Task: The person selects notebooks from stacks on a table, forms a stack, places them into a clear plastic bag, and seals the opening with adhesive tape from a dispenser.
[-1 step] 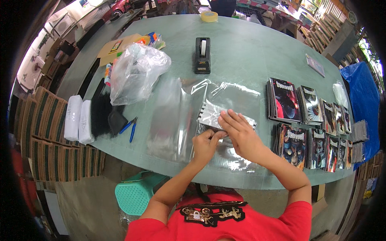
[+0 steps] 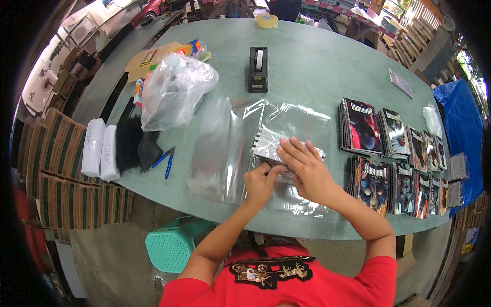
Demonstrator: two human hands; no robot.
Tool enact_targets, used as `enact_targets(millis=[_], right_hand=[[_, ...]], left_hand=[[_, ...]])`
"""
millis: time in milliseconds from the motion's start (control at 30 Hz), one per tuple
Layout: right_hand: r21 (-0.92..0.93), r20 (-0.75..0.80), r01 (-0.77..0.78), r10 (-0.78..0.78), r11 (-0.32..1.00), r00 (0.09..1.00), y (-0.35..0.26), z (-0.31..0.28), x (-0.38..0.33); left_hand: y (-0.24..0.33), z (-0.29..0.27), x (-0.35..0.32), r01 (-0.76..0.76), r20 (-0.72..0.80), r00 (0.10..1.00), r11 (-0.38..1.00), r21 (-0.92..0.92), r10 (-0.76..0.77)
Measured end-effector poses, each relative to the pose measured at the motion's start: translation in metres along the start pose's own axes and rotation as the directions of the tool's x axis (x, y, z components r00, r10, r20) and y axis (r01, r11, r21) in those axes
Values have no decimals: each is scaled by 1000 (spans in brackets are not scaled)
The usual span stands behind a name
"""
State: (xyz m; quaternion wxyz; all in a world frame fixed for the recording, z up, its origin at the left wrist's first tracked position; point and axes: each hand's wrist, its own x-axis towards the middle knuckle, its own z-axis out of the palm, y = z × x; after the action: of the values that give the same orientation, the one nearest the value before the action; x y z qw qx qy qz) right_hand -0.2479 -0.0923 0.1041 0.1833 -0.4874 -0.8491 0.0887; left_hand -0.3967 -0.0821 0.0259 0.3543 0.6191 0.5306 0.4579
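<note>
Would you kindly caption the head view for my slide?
Right hand laid on a spiral-bound notebook, left hand alongside, amid clear plastic film.

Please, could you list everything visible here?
Work table: 1, grey-green, centre
Spiral-edged item: 1, whitish, front centre
Clear plastic sheets: several, colourless, front centre
Spiral notebooks: many, dark covers, right, two rows
Tape dispenser: 1, black, back centre
Tape roll: 1, yellowish, far edge
Plastic bag: 1, translucent, back left
Pliers: 1, blue handles, left
Wrapped bundles: 2, white, left edge
Fibrous material: amount unclear, black, left
Stool: 1, teal, floor
Tarp: 1, blue, far right
Stacked pieces: many, brown, far left
Others: uncounted, mixed colours, table and background
Shirt: 1, red, bottom
Left hand: 1, bare, item's near edge
Right hand: 1, bare, across item
</note>
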Motion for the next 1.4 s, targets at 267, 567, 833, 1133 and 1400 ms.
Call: enact_targets(millis=[267, 567, 833, 1133, 1400], right_hand=[[671, -278, -147, 430, 727, 859, 2, 24, -76], [656, 639, -265, 334, -706, 692, -14, 95, -146], [458, -119, 411, 403, -788, 907, 114, -74, -310], [633, -522, 636, 850, 441, -70, 385, -338, -679], [915, -398, -156, 767, 372, -503, 563, -396, -832]], left_hand=[[-90, -77, -47, 698, 449, 712, 480, -531, -539], [28, -48, -87, 477, 557, 794, 818, -323, -243], [211, 114, -123, -284, 753, 192, 770, -572, 630], [309, 380, -123, -542, 733, 319, 750, -378, 600], [359, 499, -125, -596, 813, 374, 787, -157, 446]])
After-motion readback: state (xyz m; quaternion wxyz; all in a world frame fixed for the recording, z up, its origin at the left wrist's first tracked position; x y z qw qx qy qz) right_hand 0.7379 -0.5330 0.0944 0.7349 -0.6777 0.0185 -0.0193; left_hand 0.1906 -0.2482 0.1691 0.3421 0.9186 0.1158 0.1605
